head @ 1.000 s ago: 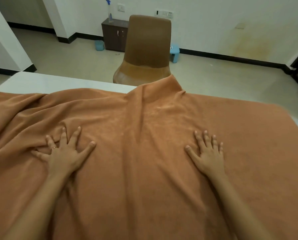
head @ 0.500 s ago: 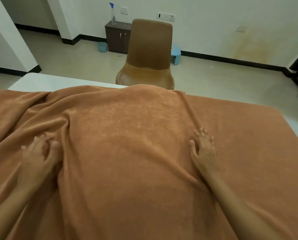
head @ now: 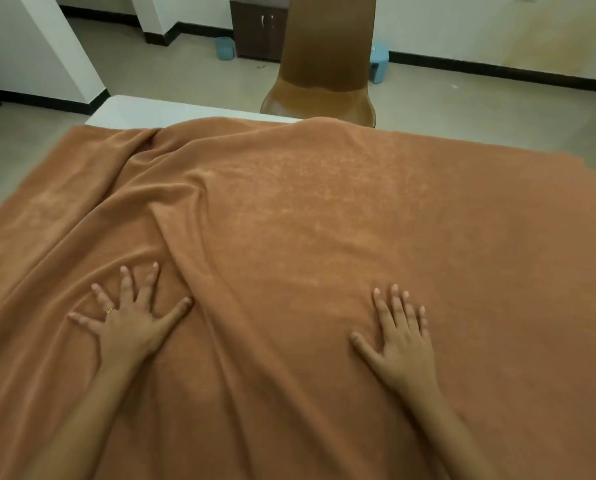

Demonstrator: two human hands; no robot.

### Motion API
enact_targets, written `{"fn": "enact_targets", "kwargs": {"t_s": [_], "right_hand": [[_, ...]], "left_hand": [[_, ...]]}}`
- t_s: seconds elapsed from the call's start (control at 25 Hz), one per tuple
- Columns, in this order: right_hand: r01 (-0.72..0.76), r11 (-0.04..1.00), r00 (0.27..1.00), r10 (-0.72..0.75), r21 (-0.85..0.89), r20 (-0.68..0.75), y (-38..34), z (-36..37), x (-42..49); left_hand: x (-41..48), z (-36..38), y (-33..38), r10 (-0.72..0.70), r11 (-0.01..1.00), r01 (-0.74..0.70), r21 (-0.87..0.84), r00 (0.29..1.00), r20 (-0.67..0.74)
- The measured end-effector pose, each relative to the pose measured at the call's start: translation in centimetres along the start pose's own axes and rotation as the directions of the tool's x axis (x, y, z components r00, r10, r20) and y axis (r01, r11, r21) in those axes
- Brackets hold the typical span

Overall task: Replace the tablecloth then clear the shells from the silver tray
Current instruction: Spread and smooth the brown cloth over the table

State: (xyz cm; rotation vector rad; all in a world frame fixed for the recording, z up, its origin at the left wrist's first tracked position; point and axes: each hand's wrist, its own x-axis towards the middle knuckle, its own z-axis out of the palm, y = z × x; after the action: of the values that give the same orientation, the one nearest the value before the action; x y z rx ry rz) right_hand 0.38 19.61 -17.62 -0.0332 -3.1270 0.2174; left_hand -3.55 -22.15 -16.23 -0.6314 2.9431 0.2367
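Note:
An orange-brown tablecloth (head: pixel 324 216) covers most of the white table (head: pixel 144 110), with long folds running from the far left corner toward the near middle. My left hand (head: pixel 130 322) lies flat on the cloth with fingers spread, just left of the main fold. My right hand (head: pixel 402 336) lies flat on the smoother right part, fingers straight and close together. No silver tray or shells are in view.
A brown chair (head: pixel 324 64) stands at the table's far edge, its seat partly behind the cloth. Beyond it are a dark cabinet (head: pixel 258 27), a blue bin (head: pixel 224 47) and a blue stool (head: pixel 379 62) on the floor by the wall.
My left hand, curled on the bunched cloth half a second ago, now lies flat and spread. The raised peak near the chair has flattened. My right hand has shifted slightly right, staying flat.

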Motion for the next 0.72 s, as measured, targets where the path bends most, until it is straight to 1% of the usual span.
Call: {"fn": "enact_targets", "kwargs": {"t_s": [0.2, 0.28, 0.32, 0.4, 0.48, 0.56, 0.64, 0.72], "right_hand": [[-0.003, 1.0, 1.0, 0.003, 0.005, 0.019, -0.3, -0.2, 0.3], [-0.01, 1.0, 1.0, 0.01, 0.023, 0.021, -0.2, -0.5, 1.0], [-0.014, 0.999, 1.0, 0.013, 0.034, 0.016, -0.1, -0.6, 1.4], [-0.01, 0.999, 1.0, 0.01, 0.046, 0.0, 0.1, -0.7, 2.2], [0.0, 0.999, 1.0, 0.0, 0.038, -0.002, 0.3, -0.5, 2.6], [0.009, 0.999, 1.0, -0.008, 0.036, -0.019, 0.4, -0.3, 2.5], [0.027, 0.996, 0.998, -0.022, 0.088, -0.059, 0.4, 0.0, 2.5], [0.054, 0.976, 0.993, -0.029, 0.21, -0.118, 0.5, -0.2, 2.2]], "left_hand": [[0.2, 0.0, -0.5, 0.028, 0.999, -0.028, -0.016, 1.0, -0.008], [-0.3, 0.1, -0.5, 0.039, 0.997, -0.043, -0.067, 0.998, -0.051], [-0.6, 0.1, -0.5, 0.065, 0.993, -0.073, -0.09, 0.993, -0.098], [-0.9, 0.3, -0.4, 0.17, 0.977, -0.191, -0.1, 0.968, -0.184], [-0.9, 0.5, -0.4, 0.29, 0.947, -0.31, -0.084, 0.939, -0.185], [-0.5, 0.7, -0.6, 0.315, 0.939, -0.331, -0.088, 0.936, -0.157], [-0.3, 0.8, -0.7, 0.311, 0.943, -0.325, -0.079, 0.939, -0.151], [-0.3, 1.2, -0.8, 0.312, 0.942, -0.327, -0.073, 0.935, -0.168]]}}
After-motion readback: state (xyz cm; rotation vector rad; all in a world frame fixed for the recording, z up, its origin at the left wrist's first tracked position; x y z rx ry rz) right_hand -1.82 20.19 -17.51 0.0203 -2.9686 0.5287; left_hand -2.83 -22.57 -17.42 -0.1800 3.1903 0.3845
